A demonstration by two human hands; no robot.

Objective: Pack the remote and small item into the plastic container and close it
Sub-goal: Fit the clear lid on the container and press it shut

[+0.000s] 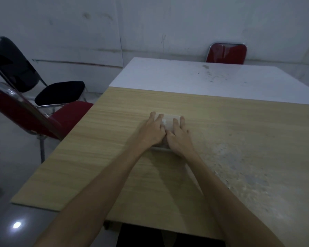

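A pale, translucent plastic container lies on the wooden table, with its lid on top. My left hand rests flat on the lid's left half, fingers spread toward the far edge. My right hand presses flat on the right half, thumbs nearly touching in the middle. Only a strip of lid between my fingers and a bit of the near rim show. The remote and the small item are not visible; I cannot tell what the container holds.
A white table adjoins the far edge of the wooden one. A red chair and a black chair stand at the left, another red chair at the far side. The tabletop at right is scuffed and worn.
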